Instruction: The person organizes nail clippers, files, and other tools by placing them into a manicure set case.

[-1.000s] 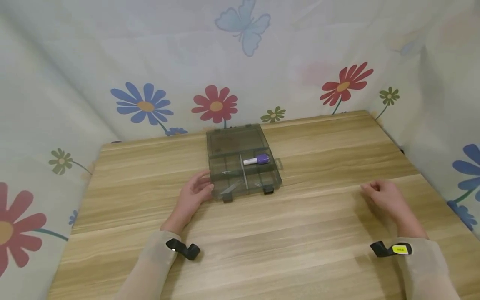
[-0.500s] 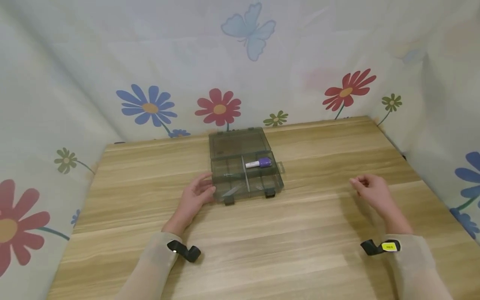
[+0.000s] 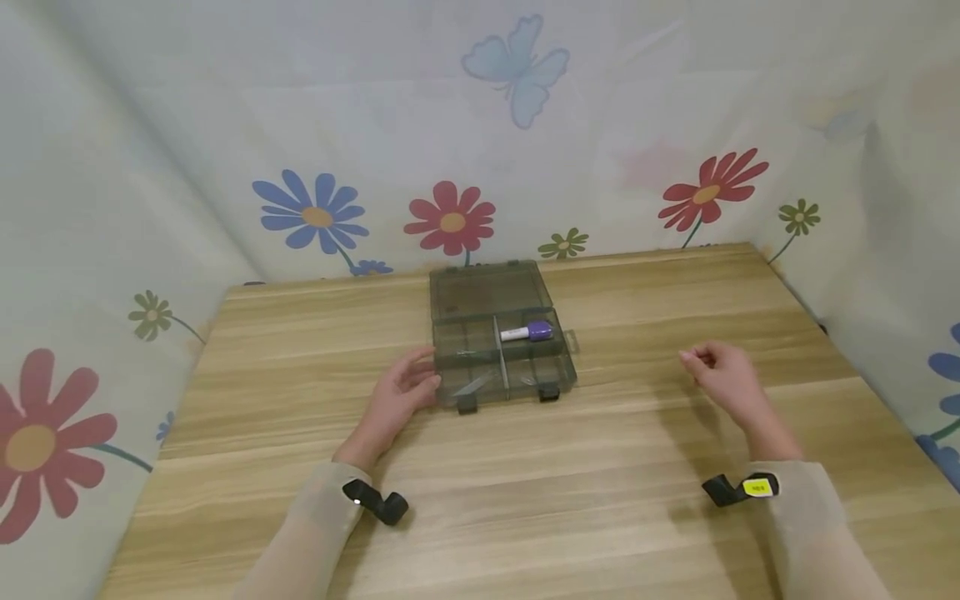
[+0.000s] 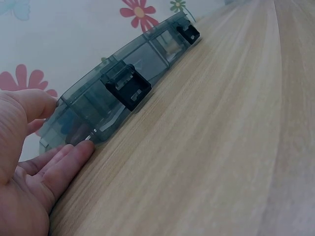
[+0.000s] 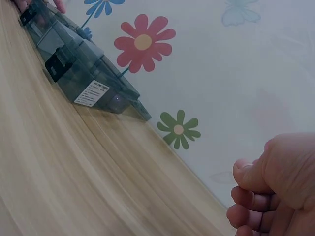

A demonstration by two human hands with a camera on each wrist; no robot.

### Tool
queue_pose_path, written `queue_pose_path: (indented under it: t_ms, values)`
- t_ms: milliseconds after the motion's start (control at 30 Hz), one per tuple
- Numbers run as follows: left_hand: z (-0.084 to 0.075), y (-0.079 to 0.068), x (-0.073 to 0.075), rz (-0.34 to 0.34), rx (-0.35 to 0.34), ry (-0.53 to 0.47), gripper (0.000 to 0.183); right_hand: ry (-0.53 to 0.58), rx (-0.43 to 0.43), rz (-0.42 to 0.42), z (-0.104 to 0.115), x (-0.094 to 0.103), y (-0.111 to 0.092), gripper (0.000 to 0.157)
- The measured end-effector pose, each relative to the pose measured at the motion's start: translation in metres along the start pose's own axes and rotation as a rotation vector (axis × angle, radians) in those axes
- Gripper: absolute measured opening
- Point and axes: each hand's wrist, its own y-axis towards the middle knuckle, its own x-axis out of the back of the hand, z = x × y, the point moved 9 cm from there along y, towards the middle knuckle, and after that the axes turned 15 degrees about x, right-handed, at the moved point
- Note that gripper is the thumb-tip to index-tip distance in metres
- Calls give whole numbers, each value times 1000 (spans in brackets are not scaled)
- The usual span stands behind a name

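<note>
A smoky, see-through compartment box [image 3: 477,384] lies on the table with its lid [image 3: 491,292] folded back towards the wall. A purple-and-white, marker-like piece [image 3: 527,332] lies in its back right section. My left hand [image 3: 400,392] holds the box at its left front corner; in the left wrist view the thumb is on the upper edge and the fingers [image 4: 69,164] are low against the side. My right hand [image 3: 723,379] is over the table to the right of the box, apart from it. Its fingers [image 5: 246,216] are curled with the thumb against them, and nothing shows between them.
Two black latches, left [image 3: 467,403] and right [image 3: 549,392], stick out from the box's front. A flowered cloth wall [image 3: 600,108] stands behind the wooden table [image 3: 570,508] and along both sides. A label [image 5: 92,93] is on the box's right side.
My right hand has moved left, nearer to the box, with its fingers still curled. My left hand stays at the box corner. The whole view has shifted slightly.
</note>
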Motion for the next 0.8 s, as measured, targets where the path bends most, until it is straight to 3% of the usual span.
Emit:
queue_pose_path:
  t_ms: [300, 800]
  values:
    - [-1, -1, -1, -9, -7, 5, 53, 22, 24, -11, 15, -4, 16, 30]
    - [3, 0, 0, -4, 18, 8, 51, 107, 60, 6, 39, -27, 39, 26]
